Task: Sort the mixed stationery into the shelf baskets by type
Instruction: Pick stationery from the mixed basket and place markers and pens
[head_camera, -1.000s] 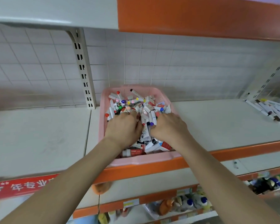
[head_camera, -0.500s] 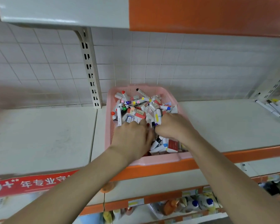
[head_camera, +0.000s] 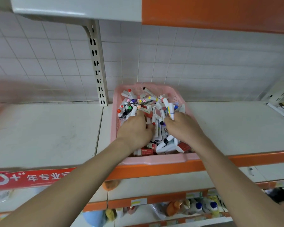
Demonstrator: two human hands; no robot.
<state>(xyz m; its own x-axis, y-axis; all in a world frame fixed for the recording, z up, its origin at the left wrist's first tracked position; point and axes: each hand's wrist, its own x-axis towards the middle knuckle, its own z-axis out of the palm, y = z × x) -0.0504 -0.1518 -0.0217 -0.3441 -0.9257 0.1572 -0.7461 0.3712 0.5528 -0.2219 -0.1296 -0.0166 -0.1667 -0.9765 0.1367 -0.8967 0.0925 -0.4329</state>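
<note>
Head view: both our hands work inside the pink basket (head_camera: 152, 160).
Change: our right hand (head_camera: 182, 126) now lifts off the stationery pile (head_camera: 156, 136), fingers curled round a few white markers (head_camera: 168, 107).
Left: our left hand (head_camera: 135, 130) digs mid-basket, fingers sunk; we cannot tell their hold.
Meaning: we judge one type gathered, bound for another basket.

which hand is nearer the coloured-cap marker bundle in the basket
Left. The left hand is just in front of the bundle; right hand farther right, gripping white markers.

Both bare forearms reach forward side by side, palms down. The left grip (head_camera: 135, 128) lies knuckles up, its fingertips tucked out of sight. The right grip (head_camera: 181, 126) curls round a few markers (head_camera: 169, 108).
</note>
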